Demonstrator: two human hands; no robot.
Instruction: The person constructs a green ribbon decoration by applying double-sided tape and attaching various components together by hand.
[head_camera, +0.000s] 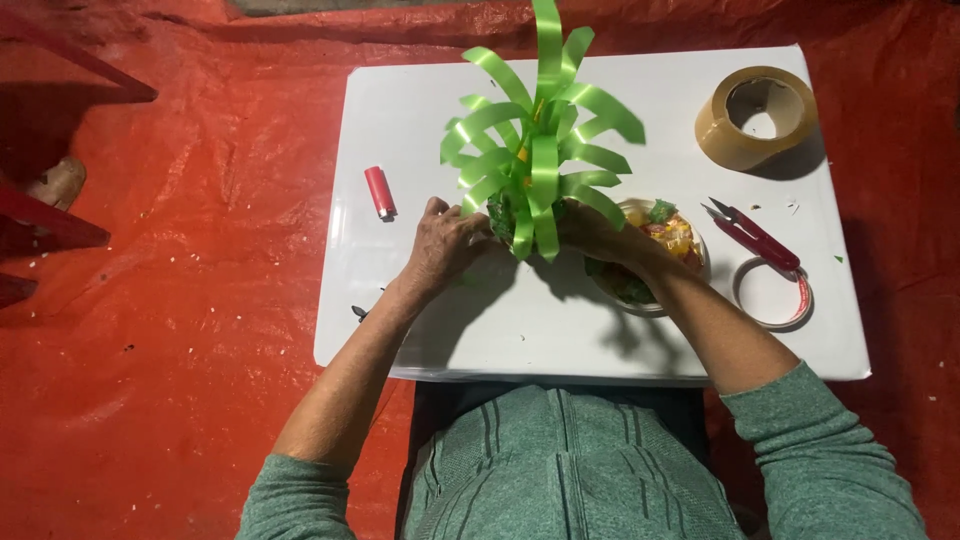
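both hands grasp the green ribbon craft mid-table; fingers clenched around its base.

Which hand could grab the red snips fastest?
Probably the right hand. The snips lie on the table on its side, just past the bowl. The left hand sits across the green ribbon bunch, nearer the red lighter.

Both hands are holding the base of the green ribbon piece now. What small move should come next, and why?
Probably keep the left hand pinching the base of the green ribbon piece and free the right hand to reach for the narrow tape ring or the red snips beside it. The loops fan out loosely, and those tools lie nearest the right hand.
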